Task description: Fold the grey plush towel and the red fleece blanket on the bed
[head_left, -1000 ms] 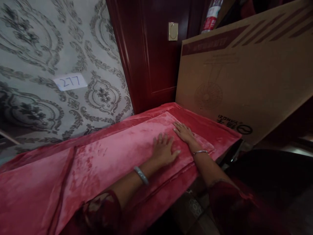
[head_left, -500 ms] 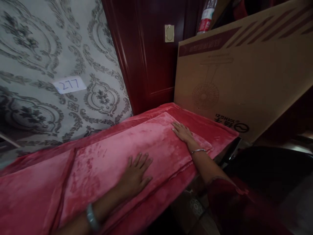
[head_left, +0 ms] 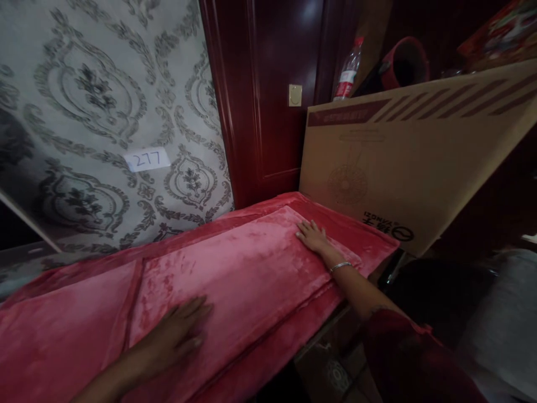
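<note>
A folded pink plush blanket [head_left: 239, 268] lies flat over a larger red-pink plush cover [head_left: 369, 232]. Near its far right end, my right hand [head_left: 312, 238] rests palm down with the fingers spread; a thin bangle circles that wrist. My left hand [head_left: 178, 330] is over the blanket's near middle, fingers stretched out and slightly blurred. Nothing is held in either hand. A fold edge [head_left: 134, 305] crosses the blanket to the left of my left hand.
A large cardboard box [head_left: 419, 157] stands behind the cover's right end, with a plastic bottle [head_left: 347, 75] by its top edge. A dark red door [head_left: 277, 140] and patterned wall [head_left: 96, 140] bound the back. Grey fabric [head_left: 503, 324] sits at right.
My left hand has slid left and toward me across the blanket. My right hand stays at about the same spot on it. The view has tilted up and shifted left.
</note>
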Available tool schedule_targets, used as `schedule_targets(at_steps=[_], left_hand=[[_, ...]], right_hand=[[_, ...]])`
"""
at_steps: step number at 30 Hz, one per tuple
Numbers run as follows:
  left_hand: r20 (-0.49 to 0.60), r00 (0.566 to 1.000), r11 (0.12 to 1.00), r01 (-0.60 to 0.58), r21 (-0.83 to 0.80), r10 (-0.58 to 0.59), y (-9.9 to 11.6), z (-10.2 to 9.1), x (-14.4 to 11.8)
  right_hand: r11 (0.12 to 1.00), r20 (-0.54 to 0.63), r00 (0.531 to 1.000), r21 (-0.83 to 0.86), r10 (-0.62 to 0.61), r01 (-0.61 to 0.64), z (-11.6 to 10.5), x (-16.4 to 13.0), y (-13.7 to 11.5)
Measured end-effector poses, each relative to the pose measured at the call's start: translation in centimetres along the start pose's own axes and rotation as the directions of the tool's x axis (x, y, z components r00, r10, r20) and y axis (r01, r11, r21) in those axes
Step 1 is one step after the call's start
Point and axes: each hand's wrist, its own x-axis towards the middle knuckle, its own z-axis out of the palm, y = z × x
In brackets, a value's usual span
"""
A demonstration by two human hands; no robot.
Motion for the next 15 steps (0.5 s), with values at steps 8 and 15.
schedule_targets(at_steps=[8,15], left_hand=[[-0.153,0.96,0.955,0.258,0.148,-0.235,-0.2,0.5,2.2],[-0.302,0.933,0.96,0.246,0.136,-0.196,-1.1,3.3,2.2]], right_hand=[[0.969,0.081,0.966,0.005,-0.247,0.248,2.3,-5.1,-5.0],[0.969,0.039,0.968,-0.002,-0.247,0.247,2.3,-5.6,-4.8]])
